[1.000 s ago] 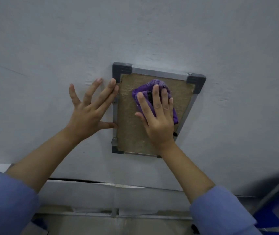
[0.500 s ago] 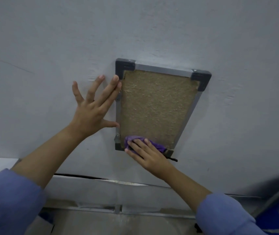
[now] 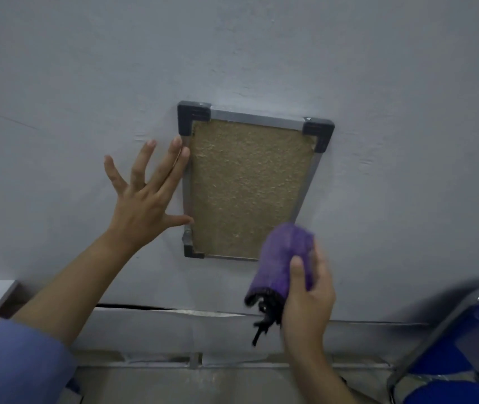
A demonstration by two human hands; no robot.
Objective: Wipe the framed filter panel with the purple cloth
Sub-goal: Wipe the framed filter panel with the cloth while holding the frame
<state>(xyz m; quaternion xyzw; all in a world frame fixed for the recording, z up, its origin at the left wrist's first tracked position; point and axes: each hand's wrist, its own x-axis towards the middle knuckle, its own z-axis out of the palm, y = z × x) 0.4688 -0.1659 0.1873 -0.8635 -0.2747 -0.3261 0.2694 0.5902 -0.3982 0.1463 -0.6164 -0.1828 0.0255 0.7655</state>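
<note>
Rectangular filter panel, tan fibrous mat in a thin silver metal frame with dark grey plastic corner pieces; lies flat on the pale grey counter, its mat fully exposed; the near right corner is hidden behind the cloth. Purple fuzzy cloth, bunched into a roll with a black fringed edge hanging from its lower end; held off the panel, over the frame's near right corner, and whether it touches the frame cannot be told. Right hand, grip clamped on the cloth, thumb pressed across the front of the roll, fingers wrapped behind it; somewhat blurred. Left hand, grip apart, fingers spread wide and flat on the counter just beside the panel's left edge; the forefinger lies along the frame and the thumb tip meets its lower left side. Light blue sleeves on both forearms, pushed back from the wrists. Blue chair with a chromed tube frame at the lower right, below the counter's edge.
</note>
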